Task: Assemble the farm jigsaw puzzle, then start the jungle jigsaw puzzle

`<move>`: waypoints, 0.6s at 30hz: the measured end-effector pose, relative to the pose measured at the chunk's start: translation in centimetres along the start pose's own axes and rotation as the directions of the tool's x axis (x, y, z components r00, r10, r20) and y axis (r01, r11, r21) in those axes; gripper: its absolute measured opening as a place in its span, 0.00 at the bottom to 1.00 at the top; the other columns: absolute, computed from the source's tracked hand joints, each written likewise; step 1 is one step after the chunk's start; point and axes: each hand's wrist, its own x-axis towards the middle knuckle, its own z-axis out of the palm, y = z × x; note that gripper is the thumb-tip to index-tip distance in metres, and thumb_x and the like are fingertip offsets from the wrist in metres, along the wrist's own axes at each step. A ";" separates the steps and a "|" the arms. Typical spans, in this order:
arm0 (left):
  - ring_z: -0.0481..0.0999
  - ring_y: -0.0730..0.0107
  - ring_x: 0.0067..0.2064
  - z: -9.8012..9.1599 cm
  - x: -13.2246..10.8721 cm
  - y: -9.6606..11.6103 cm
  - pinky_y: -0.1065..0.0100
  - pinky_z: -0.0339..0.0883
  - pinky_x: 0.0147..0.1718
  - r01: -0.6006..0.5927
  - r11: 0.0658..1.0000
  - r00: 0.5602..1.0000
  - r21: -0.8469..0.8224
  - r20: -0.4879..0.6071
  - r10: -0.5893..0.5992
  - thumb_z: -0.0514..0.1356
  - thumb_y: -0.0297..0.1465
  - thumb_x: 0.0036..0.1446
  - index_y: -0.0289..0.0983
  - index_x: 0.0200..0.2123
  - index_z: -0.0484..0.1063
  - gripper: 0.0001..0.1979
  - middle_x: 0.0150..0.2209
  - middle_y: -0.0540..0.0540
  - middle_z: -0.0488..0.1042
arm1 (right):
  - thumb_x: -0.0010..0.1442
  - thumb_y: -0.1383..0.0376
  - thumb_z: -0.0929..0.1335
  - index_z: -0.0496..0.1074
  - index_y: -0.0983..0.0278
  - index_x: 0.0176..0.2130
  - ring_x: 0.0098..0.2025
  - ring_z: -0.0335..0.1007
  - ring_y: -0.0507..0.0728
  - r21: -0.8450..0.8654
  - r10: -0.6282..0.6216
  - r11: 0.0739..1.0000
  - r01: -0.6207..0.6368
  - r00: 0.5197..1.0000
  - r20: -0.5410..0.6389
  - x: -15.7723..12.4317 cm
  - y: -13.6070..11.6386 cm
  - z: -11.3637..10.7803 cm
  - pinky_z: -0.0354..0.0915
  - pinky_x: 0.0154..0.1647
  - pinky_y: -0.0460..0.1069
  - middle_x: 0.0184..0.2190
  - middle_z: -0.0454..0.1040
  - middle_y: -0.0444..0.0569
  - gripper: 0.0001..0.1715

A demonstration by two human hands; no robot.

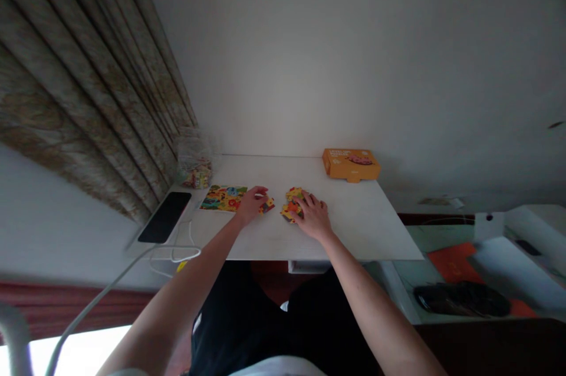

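Curled fingers and thumb of my left hand [251, 205] close on a small jigsaw puzzle piece [266, 206], coloured yellow, red and dark, at the table's middle. Just right of it lies a joined cluster of puzzle pieces [290, 208], mostly yellow and orange. My right hand [313, 215] rests on this cluster's right side, thumb and fingers spread over it and hiding part of it. A gap separates the single piece from the cluster. Left of my left hand lies a flat, colourful picture sheet [223, 198] with animal drawings, its right edge partly covered by that hand.
An orange puzzle box [352, 165] stands at the back right of the white table [354, 228]. A clear plastic bag [194, 167] with colourful contents sits at the back left. A dark phone [164, 217] and a white cable [174, 259] lie along the left edge.
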 end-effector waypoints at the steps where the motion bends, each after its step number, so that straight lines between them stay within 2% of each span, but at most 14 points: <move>1: 0.82 0.67 0.37 1.0 -0.2 0.1 0.64 0.78 0.37 -0.025 0.999 1.000 0.037 0.013 0.024 0.61 0.28 0.58 0.39 0.45 0.75 0.11 0.43 0.43 0.80 | 0.70 0.45 0.61 0.66 0.53 0.66 0.68 0.55 0.70 0.000 0.006 1.000 -0.006 1.000 -0.006 0.0 0.0 0.0 0.55 0.62 0.66 0.72 0.58 0.52 0.31; 4: 0.81 0.65 0.47 3.3 -1.2 0.1 0.61 0.76 0.49 -0.232 0.938 0.972 0.258 0.092 0.215 0.56 0.25 0.63 0.38 0.50 0.75 0.14 0.50 0.40 0.78 | 0.71 0.46 0.61 0.66 0.53 0.65 0.68 0.56 0.70 0.006 0.006 1.000 -0.006 1.000 -0.027 -0.1 -0.1 0.1 0.56 0.62 0.65 0.72 0.58 0.53 0.30; 7: 0.74 0.58 0.59 4.3 -2.3 -0.4 0.54 0.67 0.61 -0.425 0.784 0.905 0.452 0.200 0.375 0.56 0.29 0.67 0.36 0.56 0.73 0.17 0.57 0.36 0.74 | 0.72 0.49 0.59 0.68 0.54 0.63 0.66 0.59 0.67 0.025 -0.003 1.000 0.004 0.999 -0.044 -0.1 0.1 0.3 0.56 0.62 0.64 0.70 0.60 0.53 0.27; 9: 0.70 0.55 0.64 4.2 -3.0 -0.7 0.50 0.62 0.65 -0.466 0.719 0.884 0.515 0.246 0.397 0.56 0.34 0.68 0.37 0.61 0.70 0.20 0.61 0.35 0.72 | 0.73 0.51 0.58 0.70 0.56 0.60 0.65 0.61 0.65 0.051 -0.007 0.999 0.010 0.999 -0.054 -0.1 0.2 0.3 0.56 0.62 0.64 0.69 0.62 0.53 0.24; 12: 0.67 0.54 0.66 4.0 -4.0 -1.0 0.48 0.56 0.68 -0.484 0.667 0.875 0.566 0.316 0.366 0.54 0.39 0.70 0.37 0.64 0.66 0.24 0.65 0.35 0.69 | 0.73 0.54 0.59 0.73 0.59 0.54 0.61 0.65 0.64 0.094 -0.016 0.995 0.024 0.997 -0.077 0.0 0.6 0.4 0.57 0.61 0.62 0.66 0.66 0.54 0.21; 15: 0.66 0.56 0.67 4.0 -4.7 -1.0 0.49 0.54 0.69 -0.498 0.630 0.867 0.595 0.359 0.347 0.52 0.37 0.71 0.36 0.63 0.68 0.22 0.64 0.36 0.70 | 0.72 0.55 0.62 0.74 0.61 0.50 0.59 0.67 0.63 0.117 -0.070 0.990 0.082 0.991 -0.110 0.1 1.4 0.2 0.59 0.59 0.59 0.61 0.71 0.57 0.18; 18: 0.68 0.59 0.66 4.3 -5.0 -1.0 0.51 0.57 0.68 -0.511 0.605 0.860 0.611 0.359 0.363 0.50 0.34 0.72 0.37 0.60 0.71 0.20 0.62 0.39 0.73 | 0.71 0.57 0.63 0.74 0.62 0.45 0.53 0.70 0.62 0.112 -0.109 0.986 0.125 0.984 -0.143 0.1 2.3 0.2 0.61 0.55 0.56 0.51 0.76 0.56 0.14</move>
